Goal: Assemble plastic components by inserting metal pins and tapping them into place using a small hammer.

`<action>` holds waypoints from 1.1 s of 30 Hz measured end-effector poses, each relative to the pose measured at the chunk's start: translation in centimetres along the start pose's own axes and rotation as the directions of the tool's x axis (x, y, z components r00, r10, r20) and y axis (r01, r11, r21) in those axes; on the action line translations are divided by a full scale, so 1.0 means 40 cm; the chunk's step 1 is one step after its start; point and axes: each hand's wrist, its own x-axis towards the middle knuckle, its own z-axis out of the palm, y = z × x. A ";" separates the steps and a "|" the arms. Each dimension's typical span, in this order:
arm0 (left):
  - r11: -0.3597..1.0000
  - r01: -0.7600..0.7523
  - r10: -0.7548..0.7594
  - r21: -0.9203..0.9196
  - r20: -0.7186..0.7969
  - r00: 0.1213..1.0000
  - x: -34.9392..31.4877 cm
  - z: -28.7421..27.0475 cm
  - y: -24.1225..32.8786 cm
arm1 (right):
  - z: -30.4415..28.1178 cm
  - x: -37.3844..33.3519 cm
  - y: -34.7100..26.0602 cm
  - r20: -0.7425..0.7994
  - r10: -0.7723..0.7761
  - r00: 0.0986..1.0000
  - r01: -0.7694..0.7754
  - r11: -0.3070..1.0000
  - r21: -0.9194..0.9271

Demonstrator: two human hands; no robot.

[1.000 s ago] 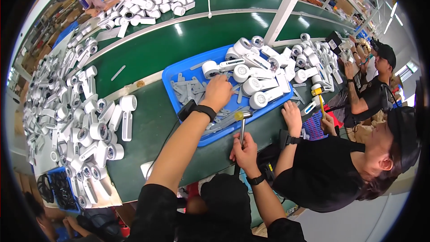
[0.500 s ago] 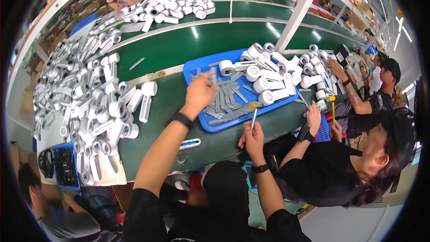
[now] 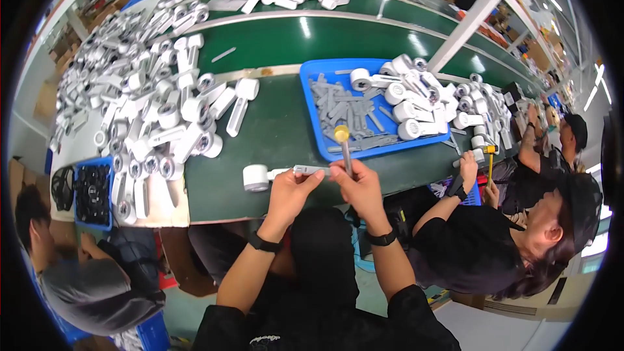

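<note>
A white handheld fan (image 3: 255,177) with a round head lies at the bench's front edge, its handle running right under my left hand (image 3: 292,194). My left hand is closed on that handle. A pale grey strip (image 3: 308,169) shows along the handle's end, between my two hands. My right hand (image 3: 359,188) is closed round the shaft of a small hammer (image 3: 342,135), whose yellow head points up and away. The right fingertips are close to the strip's end; whether they touch it, I cannot tell.
A blue tray (image 3: 314,135) behind the hammer holds grey strips (image 3: 338,107) and white fans (image 3: 409,112). More fans (image 3: 169,114) are heaped at left, near a blue bin (image 3: 95,220) of black parts. At right a co-worker's hand (image 3: 492,194) holds a yellow hammer (image 3: 490,156).
My left hand has come back from the tray's strips to the fan's handle at the front edge. My right hand has moved in beside it with the hammer. The view has shifted.
</note>
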 end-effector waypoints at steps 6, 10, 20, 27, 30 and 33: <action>0.452 -0.444 0.710 0.773 -0.011 0.704 -0.037 -0.088 0.045 | -0.007 0.022 0.003 0.050 0.014 0.999 -0.002 0.971 -0.240; 0.254 -0.263 0.666 0.931 0.029 0.745 -0.037 -0.198 0.038 | 0.007 0.080 0.023 0.062 0.053 0.997 -0.040 0.979 -0.198; 0.418 -0.407 0.621 0.812 0.072 0.780 0.012 -0.227 -0.060 | 0.058 0.119 0.066 0.177 0.027 0.984 0.066 0.864 -0.499; 0.405 -0.412 0.642 0.816 0.067 0.764 0.012 -0.226 -0.062 | 0.059 0.132 0.058 0.192 0.136 0.972 -0.023 0.867 -0.497; 0.377 -0.424 0.661 0.824 0.082 0.746 0.015 -0.223 -0.066 | 0.064 0.130 0.042 0.179 0.124 0.976 -0.001 0.825 -0.565; 0.369 -0.437 0.673 0.820 0.089 0.734 0.019 -0.223 -0.064 | 0.065 0.133 0.050 0.169 0.115 0.979 0.000 0.829 -0.560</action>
